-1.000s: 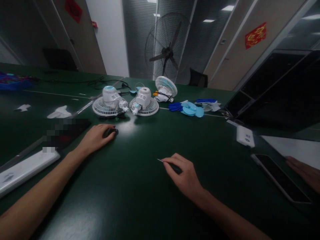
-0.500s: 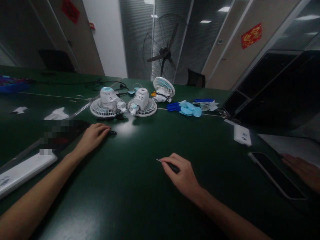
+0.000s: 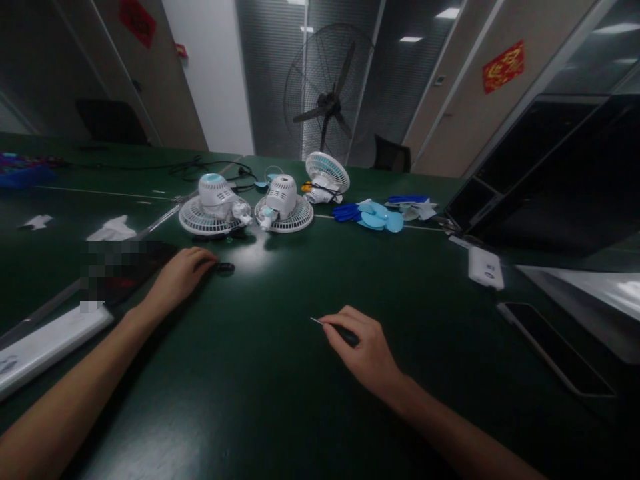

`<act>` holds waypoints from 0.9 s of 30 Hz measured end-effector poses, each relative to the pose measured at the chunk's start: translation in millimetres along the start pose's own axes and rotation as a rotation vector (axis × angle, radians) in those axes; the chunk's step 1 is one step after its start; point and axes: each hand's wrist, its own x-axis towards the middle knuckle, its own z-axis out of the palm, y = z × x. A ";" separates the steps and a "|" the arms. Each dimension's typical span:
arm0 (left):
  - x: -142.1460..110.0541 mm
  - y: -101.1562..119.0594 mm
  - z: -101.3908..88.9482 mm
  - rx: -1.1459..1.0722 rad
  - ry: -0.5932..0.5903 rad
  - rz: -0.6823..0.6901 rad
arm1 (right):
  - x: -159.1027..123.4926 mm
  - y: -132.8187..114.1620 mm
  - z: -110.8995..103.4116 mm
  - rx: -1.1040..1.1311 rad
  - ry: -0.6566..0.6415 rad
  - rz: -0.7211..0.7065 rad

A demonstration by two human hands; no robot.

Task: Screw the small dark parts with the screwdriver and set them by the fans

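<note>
Green tabletop (image 3: 270, 387) | right hand (image 3: 364, 343): pinching dark-handled tool (image 3: 349, 335) | left hand (image 3: 185, 270): beside small black object (image 3: 227, 268), grip unclear

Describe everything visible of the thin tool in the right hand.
The thin tool has a slim, bright, metallic-looking shaft and a dark handle, partly hidden by the right hand that grips it. Its shaft points toward the picture's left, over the green table. The tip's shape is too small to tell.
</note>
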 end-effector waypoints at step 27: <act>-7.6 34.4 -3.6 -0.152 0.076 -0.009 | 1.1 0.5 0.0 -0.036 -0.012 0.011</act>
